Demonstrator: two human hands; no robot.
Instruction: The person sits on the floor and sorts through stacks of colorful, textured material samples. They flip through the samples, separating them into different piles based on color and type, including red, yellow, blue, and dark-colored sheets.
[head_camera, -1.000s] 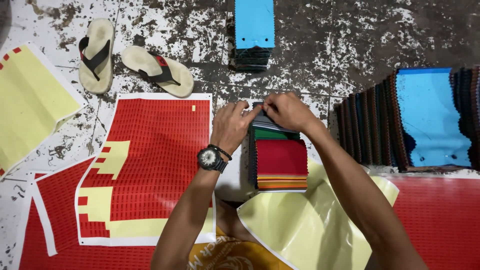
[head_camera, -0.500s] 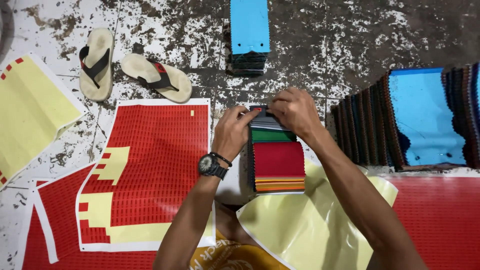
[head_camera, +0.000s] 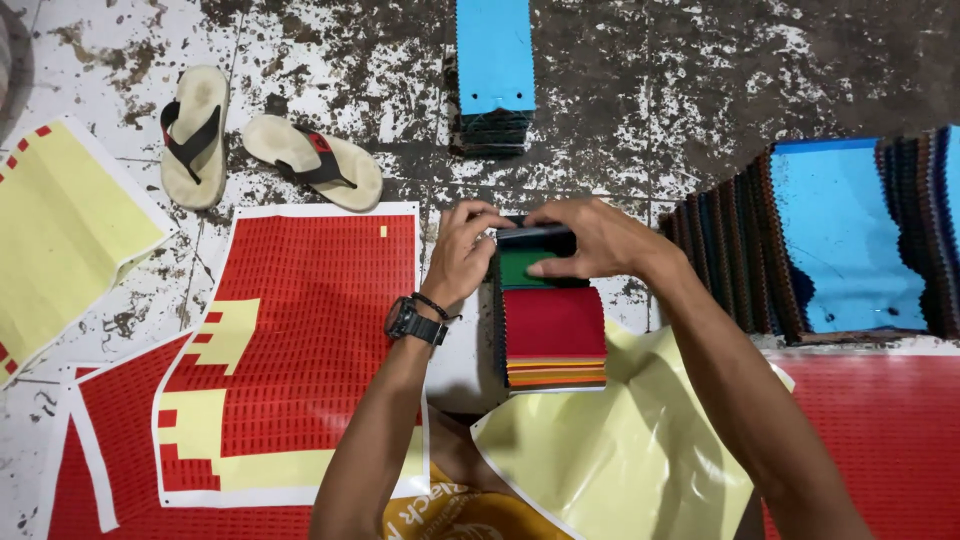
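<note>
Seen from the head camera, a stack of cloth pieces (head_camera: 553, 325) lies on the floor (head_camera: 700, 60) in front of the person, next to a red sticker sheet (head_camera: 310, 330). The cloth looks soft, light and bendy, so it is best held by the top edge. The left hand (head_camera: 462, 252) is curled and pinches the top left corner. The right hand (head_camera: 590, 240) holds a dark piece on top, with fingers flat on the green one. Two sandals (head_camera: 255, 145) lie well apart from the stack.
</note>
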